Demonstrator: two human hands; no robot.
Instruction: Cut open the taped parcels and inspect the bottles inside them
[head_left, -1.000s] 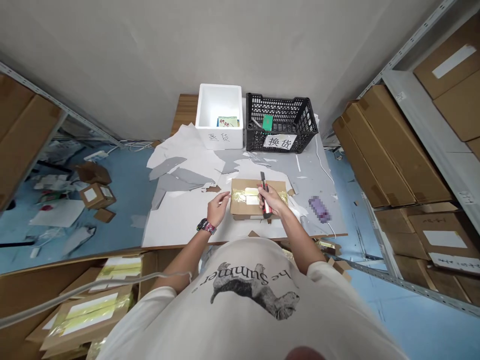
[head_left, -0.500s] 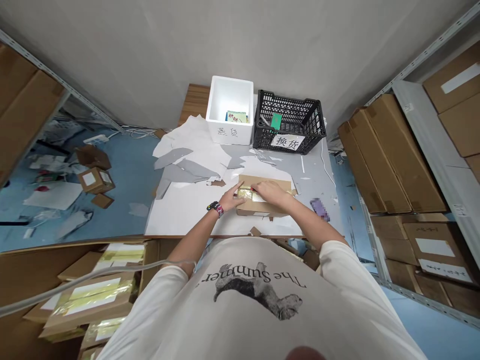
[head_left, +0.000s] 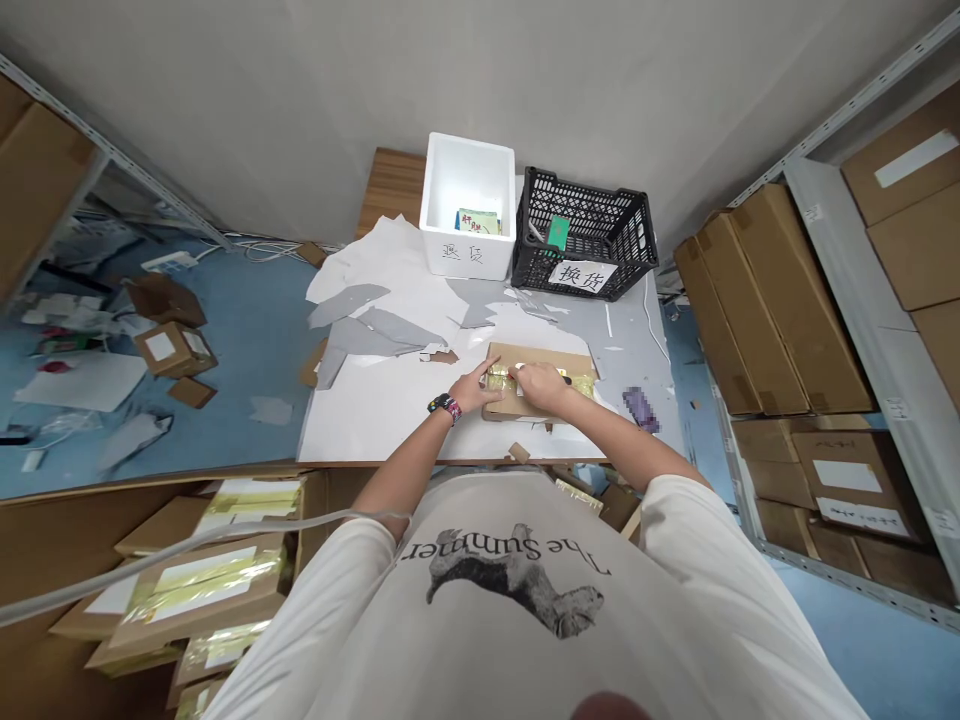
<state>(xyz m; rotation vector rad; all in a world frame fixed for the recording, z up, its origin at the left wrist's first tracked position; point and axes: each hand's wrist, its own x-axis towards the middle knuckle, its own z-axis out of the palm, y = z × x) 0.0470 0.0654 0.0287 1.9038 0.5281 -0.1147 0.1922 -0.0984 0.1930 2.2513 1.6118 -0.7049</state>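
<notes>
A cardboard box (head_left: pixel 540 356) with shiny yellowish tape and a white label lies on the table in front of me. My left hand (head_left: pixel 471 390) holds its left end, thumb and fingers spread around the taped edge. Over the top of the box, my right hand (head_left: pixel 541 386) is closed on a slim tool that looks like a box cutter. A red bit shows at its front near the tape, and a yellow and dark end sticks out behind. My fingers cover most of the tool, and its blade cannot be made out.
A white foam box (head_left: pixel 466 255) and a black plastic crate (head_left: pixel 525 270) stand at the table's back. Torn paper (head_left: pixel 382 330) covers the left side. A pixelated purple object (head_left: pixel 640 410) lies at right. Taped parcels (head_left: pixel 199 580) fill a large carton below left; boxes (head_left: pixel 780 300) line the right shelf.
My right hand stays over the taped top with the tool, whose rear end now shows more. My left hand remains on the box's left end. The view has shifted slightly.
</notes>
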